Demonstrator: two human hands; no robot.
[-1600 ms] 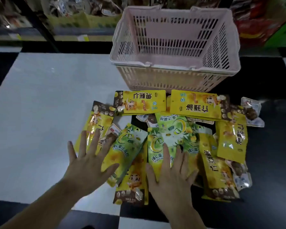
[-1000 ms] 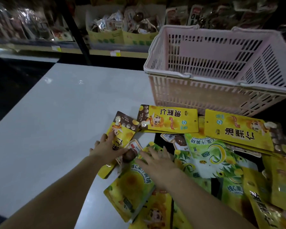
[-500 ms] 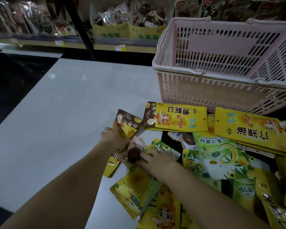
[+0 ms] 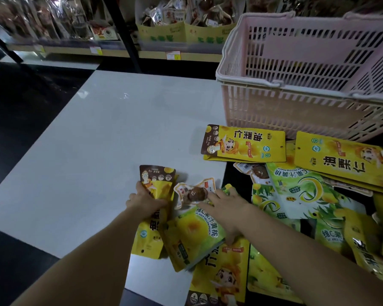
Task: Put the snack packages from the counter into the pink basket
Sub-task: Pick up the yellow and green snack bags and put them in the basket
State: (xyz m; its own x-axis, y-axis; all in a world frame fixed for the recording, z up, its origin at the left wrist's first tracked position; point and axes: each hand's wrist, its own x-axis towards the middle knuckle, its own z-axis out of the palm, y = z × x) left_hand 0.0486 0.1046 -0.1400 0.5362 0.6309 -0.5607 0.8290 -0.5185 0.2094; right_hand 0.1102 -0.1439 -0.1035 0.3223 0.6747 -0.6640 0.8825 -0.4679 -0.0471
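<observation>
Pink basket [image 4: 305,111], slotted rigid plastic, far right on the counter [image 4: 97,140]; no packages visible inside. Glossy flat foil pouches lie piled near it. Left hand [image 4: 145,203] closed around a yellow-brown pouch [image 4: 158,184]. Right hand [image 4: 227,208] spread flat on a yellow peach pouch [image 4: 192,237], fingertip touching a small clear-wrapped snack [image 4: 194,193]. Judgement: barely started.

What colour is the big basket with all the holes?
Pale pink. The slotted plastic shopping basket shows best in the head view, at the upper right.
</observation>
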